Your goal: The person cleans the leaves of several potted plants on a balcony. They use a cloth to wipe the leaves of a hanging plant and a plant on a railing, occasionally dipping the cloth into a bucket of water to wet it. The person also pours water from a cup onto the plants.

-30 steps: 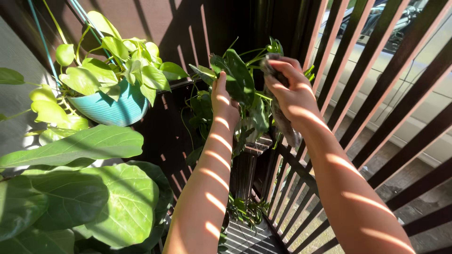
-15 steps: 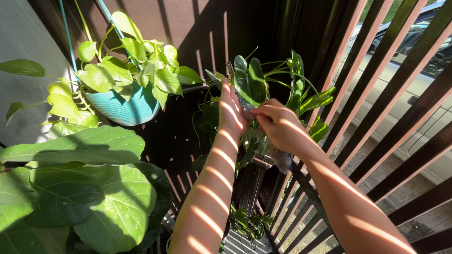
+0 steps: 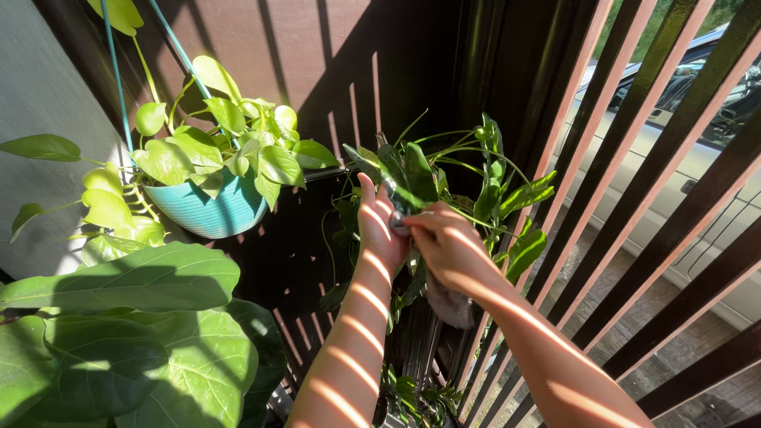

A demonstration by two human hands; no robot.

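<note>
Two hands meet at one dark green leaf (image 3: 414,176) of a potted plant (image 3: 483,190) standing against the slatted railing (image 3: 674,214). The left hand (image 3: 379,234) lies flat and open behind the leaf, backing it. The right hand (image 3: 448,247) is closed on a grey cloth (image 3: 450,305), pressing it to the leaf's face. Well to the left hangs a turquoise pot (image 3: 202,210) of pale green foliage; below it spread large broad leaves (image 3: 127,341).

A teal pot (image 3: 208,215) holds lime-green leaves (image 3: 230,147); dark green leaves (image 3: 412,174) meet sun-striped hands (image 3: 420,238).
</note>
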